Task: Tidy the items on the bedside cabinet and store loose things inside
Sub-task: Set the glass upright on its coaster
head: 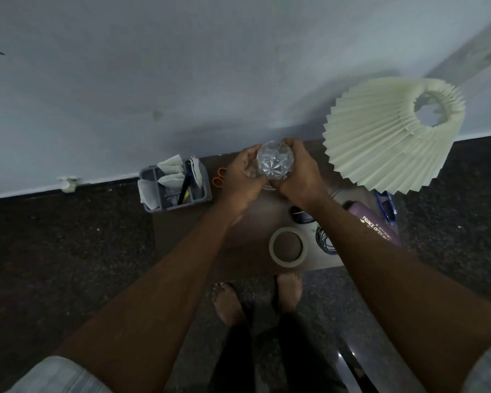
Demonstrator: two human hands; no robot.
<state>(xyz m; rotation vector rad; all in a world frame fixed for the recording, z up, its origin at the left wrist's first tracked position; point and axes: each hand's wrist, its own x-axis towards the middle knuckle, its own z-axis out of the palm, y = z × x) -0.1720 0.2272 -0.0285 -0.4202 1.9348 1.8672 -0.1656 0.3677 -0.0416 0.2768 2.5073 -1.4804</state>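
A clear cut-glass tumbler (274,163) is held over the back of the dark brown bedside cabinet (196,239). My left hand (244,173) grips its left side and my right hand (301,171) grips its right side, fingers curled round the rim. On the cabinet top lie orange-handled scissors (219,178), a roll of tape (288,246), a black object (299,215), a coil of dark cable (325,239), a purple glasses case (374,222) and blue glasses (387,207). My right forearm hides part of the case and cable.
A grey organiser (176,187) with papers and pens stands at the cabinet's left back corner. A pleated cream lampshade (391,137) leans over the right back corner. The grey wall runs behind. My bare feet (255,299) stand on dark speckled floor before the cabinet.
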